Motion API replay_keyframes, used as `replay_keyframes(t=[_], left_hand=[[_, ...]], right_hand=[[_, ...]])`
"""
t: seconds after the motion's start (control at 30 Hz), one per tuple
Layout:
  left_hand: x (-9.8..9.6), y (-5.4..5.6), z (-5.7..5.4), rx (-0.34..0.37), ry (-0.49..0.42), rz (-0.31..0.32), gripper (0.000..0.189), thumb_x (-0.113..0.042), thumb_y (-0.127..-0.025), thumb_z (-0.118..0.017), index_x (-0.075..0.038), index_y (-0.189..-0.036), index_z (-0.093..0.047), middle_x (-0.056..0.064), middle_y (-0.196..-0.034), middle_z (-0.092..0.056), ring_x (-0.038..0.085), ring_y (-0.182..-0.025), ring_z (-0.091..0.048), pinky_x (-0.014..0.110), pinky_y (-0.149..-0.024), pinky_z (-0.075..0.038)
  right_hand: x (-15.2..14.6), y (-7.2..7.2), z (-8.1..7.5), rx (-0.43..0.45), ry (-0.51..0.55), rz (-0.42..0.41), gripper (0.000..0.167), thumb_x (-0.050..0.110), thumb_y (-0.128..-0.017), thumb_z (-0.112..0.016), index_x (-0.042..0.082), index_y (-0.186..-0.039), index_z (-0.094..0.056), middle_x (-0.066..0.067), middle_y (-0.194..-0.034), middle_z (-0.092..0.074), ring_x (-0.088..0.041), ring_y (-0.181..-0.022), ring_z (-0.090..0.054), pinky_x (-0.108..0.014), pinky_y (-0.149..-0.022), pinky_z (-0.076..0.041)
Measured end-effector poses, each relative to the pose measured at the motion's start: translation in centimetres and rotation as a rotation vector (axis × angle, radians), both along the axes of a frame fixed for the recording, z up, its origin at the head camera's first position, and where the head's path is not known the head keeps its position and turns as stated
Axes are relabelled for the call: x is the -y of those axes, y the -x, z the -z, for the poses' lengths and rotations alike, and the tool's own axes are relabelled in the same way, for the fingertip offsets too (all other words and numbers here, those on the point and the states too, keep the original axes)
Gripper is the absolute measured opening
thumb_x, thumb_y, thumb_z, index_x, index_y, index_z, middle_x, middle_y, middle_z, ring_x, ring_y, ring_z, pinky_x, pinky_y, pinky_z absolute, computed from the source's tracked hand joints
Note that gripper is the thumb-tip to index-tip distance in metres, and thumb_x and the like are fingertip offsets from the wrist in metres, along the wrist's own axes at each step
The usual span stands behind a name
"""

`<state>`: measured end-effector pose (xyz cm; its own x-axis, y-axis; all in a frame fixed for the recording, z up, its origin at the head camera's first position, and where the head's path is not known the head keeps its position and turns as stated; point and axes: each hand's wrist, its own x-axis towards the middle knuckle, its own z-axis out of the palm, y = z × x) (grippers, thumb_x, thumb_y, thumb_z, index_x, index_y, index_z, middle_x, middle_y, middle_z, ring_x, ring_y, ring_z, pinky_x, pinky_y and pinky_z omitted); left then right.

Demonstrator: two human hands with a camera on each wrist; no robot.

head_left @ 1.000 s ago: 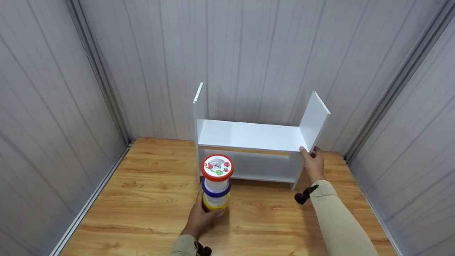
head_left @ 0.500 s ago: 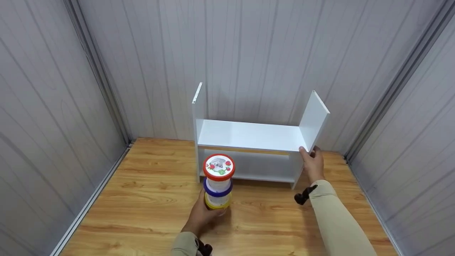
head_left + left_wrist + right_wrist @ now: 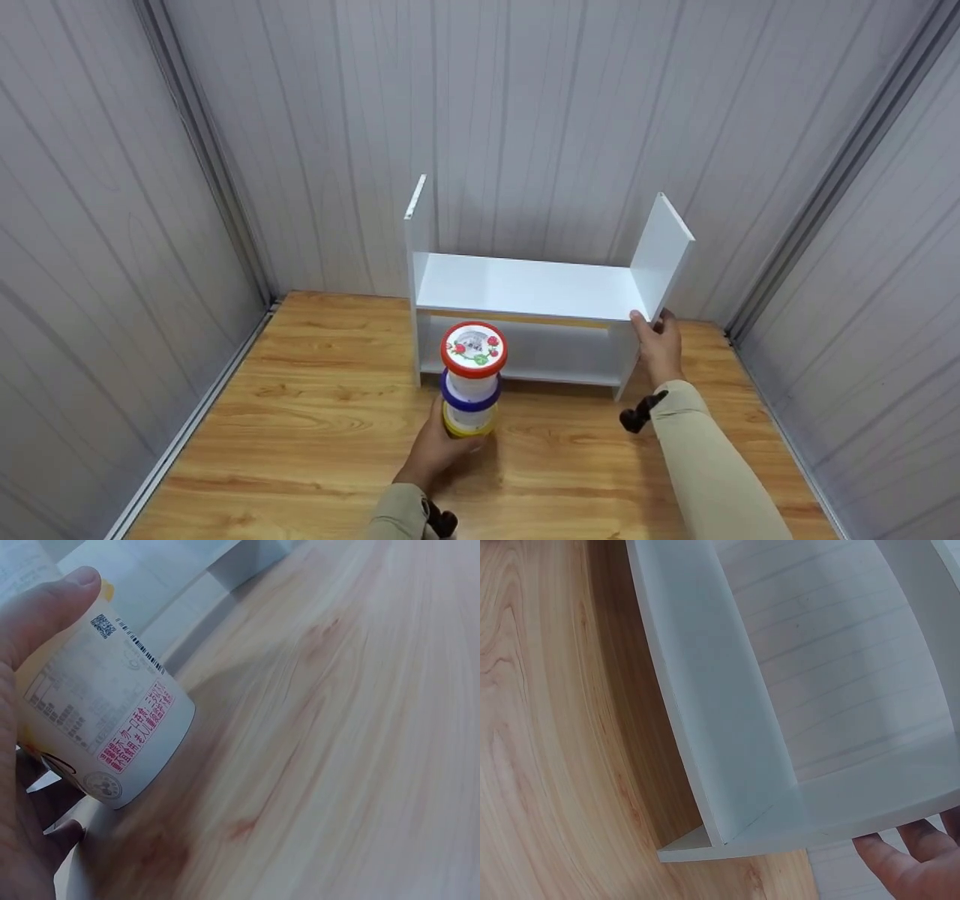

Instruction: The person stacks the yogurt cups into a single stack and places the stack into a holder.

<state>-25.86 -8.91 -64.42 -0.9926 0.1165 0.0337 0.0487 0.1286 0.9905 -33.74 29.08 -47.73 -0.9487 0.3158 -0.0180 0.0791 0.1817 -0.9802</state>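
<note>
A white two-tier shelf (image 3: 529, 289) stands on the wooden tabletop before the back wall. In front of its left part is a stack of three lidded plastic cups, topped by a red lid with a strawberry print (image 3: 474, 350), then a blue lid (image 3: 471, 397) and a yellow lid (image 3: 469, 429). My left hand (image 3: 435, 450) grips the lowest cup (image 3: 124, 709), thumb on one side and fingers around the other; its printed label faces the wrist camera. My right hand (image 3: 661, 351) holds the shelf's right side panel (image 3: 664, 247), thumb at the front edge, fingers behind.
Pale panelled walls (image 3: 540, 112) enclose the wooden tabletop (image 3: 315, 420) at the back and both sides. The shelf's lower board (image 3: 712, 690) sits a little above the tabletop. A black strap (image 3: 641, 412) is worn on the right wrist.
My left hand has carried the cup stack a little to the right and slightly toward the shelf. My right hand keeps its hold on the shelf, which stays in place.
</note>
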Motion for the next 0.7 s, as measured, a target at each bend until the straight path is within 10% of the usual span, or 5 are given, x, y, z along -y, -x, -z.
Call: replay_keyframes(t=[0.7], left_hand=[[-2.6,0.6,0.0,-0.117,-0.030,0.038,0.109,-0.015,-0.072,-0.093,-0.023,-0.157,-0.026,0.005,-0.143,-0.053,0.031,-0.133,-0.050,0.056,-0.113,-0.036]], right_hand=[[0.6,-0.3,0.5,-0.061,-0.041,0.022,0.090,0.051,-0.097,-0.060,0.010,-0.163,-0.014,-0.022,-0.161,-0.028,-0.035,-0.144,-0.034,-0.050,-0.118,-0.032]])
